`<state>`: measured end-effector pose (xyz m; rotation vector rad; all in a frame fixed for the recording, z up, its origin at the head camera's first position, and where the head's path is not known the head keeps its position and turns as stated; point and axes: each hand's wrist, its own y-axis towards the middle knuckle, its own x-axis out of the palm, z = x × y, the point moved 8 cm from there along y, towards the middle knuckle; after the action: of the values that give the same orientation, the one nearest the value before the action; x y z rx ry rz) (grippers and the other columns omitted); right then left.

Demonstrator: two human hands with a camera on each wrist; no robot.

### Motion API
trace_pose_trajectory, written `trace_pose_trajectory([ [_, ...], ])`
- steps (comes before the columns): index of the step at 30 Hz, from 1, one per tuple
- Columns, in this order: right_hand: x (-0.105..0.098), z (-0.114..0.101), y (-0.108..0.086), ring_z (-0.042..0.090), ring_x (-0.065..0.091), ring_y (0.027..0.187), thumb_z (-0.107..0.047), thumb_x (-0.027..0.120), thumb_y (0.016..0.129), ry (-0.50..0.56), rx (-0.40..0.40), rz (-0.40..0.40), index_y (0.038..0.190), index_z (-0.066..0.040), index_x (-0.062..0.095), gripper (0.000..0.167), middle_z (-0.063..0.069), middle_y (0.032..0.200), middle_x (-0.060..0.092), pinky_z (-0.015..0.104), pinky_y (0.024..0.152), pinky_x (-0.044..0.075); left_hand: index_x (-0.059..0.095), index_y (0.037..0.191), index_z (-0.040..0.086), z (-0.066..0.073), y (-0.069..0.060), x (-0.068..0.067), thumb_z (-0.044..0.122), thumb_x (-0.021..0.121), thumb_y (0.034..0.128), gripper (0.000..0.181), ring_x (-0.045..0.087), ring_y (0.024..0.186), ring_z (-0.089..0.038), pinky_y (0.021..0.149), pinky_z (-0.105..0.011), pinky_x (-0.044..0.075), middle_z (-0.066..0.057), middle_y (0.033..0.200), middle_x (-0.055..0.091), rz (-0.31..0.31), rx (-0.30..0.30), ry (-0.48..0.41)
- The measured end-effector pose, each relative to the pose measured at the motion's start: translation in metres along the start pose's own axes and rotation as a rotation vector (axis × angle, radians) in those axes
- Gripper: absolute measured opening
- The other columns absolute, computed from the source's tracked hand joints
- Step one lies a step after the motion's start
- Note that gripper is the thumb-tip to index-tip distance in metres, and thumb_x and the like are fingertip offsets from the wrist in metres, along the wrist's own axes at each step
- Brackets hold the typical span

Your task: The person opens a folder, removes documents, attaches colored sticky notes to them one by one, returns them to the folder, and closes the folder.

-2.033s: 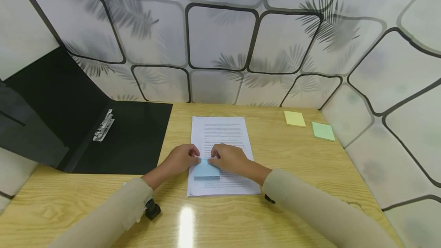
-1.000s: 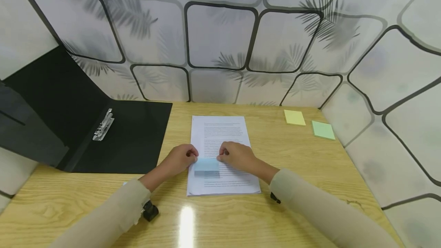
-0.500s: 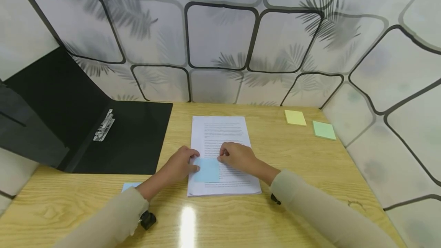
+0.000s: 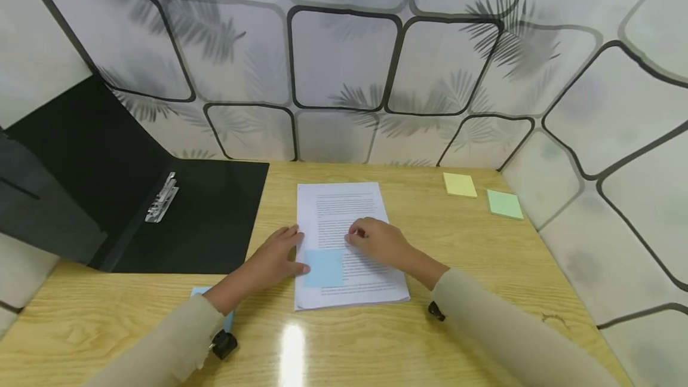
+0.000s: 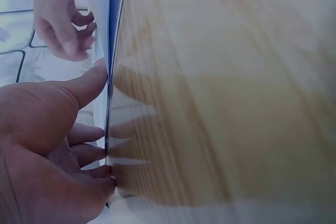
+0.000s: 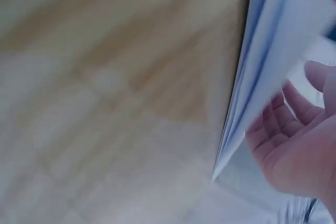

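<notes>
A light blue sticky note [image 4: 323, 273] lies flat on the lower left of a stack of printed paper [image 4: 387, 288]. My left hand [image 4: 273, 260] rests at the stack's left edge, thumb by the note and fingers spread. The left wrist view shows this thumb [image 5: 89, 87] against the paper's edge. Over the middle of the page is my right hand [image 4: 380, 243], its fingers loosely bent. In the right wrist view, the right hand [image 6: 294, 145] has thumb and fingers apart, with nothing seen between them, beside the stack's sheets [image 6: 273, 61].
An open black binder [image 4: 215, 214] with a metal clip [image 4: 162, 198] stands at the left. Yellow [image 4: 459, 184] and green [image 4: 504, 204] sticky pads lie at the back right. Something light blue [image 4: 199, 291] is partly under my left forearm. A patterned wall [image 4: 344, 58] rises behind the table.
Both hands were at the blue note's upper edge, and now the note lies flat. My left hand has moved to the stack's left edge with fingers spreading; my right hand has moved right, off the note.
</notes>
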<state>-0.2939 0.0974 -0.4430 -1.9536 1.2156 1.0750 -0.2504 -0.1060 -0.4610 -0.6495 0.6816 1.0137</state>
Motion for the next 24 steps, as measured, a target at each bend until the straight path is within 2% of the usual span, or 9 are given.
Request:
trace_pose_trajectory([
  [5, -0.043, 0.045, 0.0, 0.022, 0.061, 0.103, -0.036, 0.058, 0.103, 0.119, -0.001, 0.086, 0.126, -0.012, 0.067, 0.034, 0.005, 0.117, 0.066, 0.04, 0.086, 0.052, 0.035, 0.155, 0.001, -0.001, 0.001, 0.001, 0.03, 0.077, 0.0905, 0.082, 0.014, 0.154, -0.041, 0.119, -0.059, 0.027, -0.02, 0.166, 0.02, -0.014, 0.001, -0.017],
  [8, -0.074, 0.08, 0.003, 0.031, 0.057, 0.119, -0.038, 0.058, 0.103, 0.126, 0.002, 0.146, 0.138, -0.006, 0.058, 0.047, 0.013, 0.132, 0.06, 0.048, 0.095, 0.051, 0.035, 0.155, 0.0, -0.002, 0.001, 0.0, 0.03, 0.077, 0.0907, 0.083, 0.015, 0.154, -0.041, 0.119, -0.058, 0.028, -0.02, 0.166, 0.021, -0.019, -0.002, -0.012],
  [11, -0.098, 0.122, 0.008, 0.037, 0.049, 0.13, -0.041, 0.056, 0.103, 0.104, 0.021, 0.164, 0.145, -0.004, 0.051, 0.056, 0.018, 0.143, 0.053, 0.054, 0.104, 0.046, 0.035, 0.155, 0.0, -0.002, 0.0, -0.001, 0.03, 0.077, 0.0907, 0.083, 0.016, 0.154, -0.041, 0.119, -0.058, 0.029, -0.02, 0.166, 0.021, -0.023, -0.006, -0.01],
  [18, -0.131, 0.206, 0.016, 0.05, 0.026, 0.146, -0.04, 0.056, 0.104, 0.015, 0.145, 0.085, 0.154, -0.003, 0.037, 0.065, 0.026, 0.159, 0.032, 0.068, 0.114, 0.025, 0.034, 0.156, 0.0, -0.003, 0.0, -0.001, 0.029, 0.078, 0.0904, 0.084, 0.013, 0.154, -0.041, 0.119, -0.059, 0.026, -0.02, 0.166, 0.019, -0.028, -0.016, -0.024],
  [24, -0.143, 0.244, 0.017, 0.053, 0.019, 0.147, -0.035, 0.065, 0.099, 0.032, 0.185, 0.027, 0.157, -0.001, 0.029, 0.076, 0.031, 0.161, 0.024, 0.067, 0.117, 0.021, 0.034, 0.156, 0.0, -0.002, 0.0, 0.0, 0.027, 0.077, 0.0908, 0.083, 0.011, 0.155, -0.041, 0.12, -0.06, 0.025, -0.019, 0.166, 0.019, -0.023, -0.021, -0.025],
])
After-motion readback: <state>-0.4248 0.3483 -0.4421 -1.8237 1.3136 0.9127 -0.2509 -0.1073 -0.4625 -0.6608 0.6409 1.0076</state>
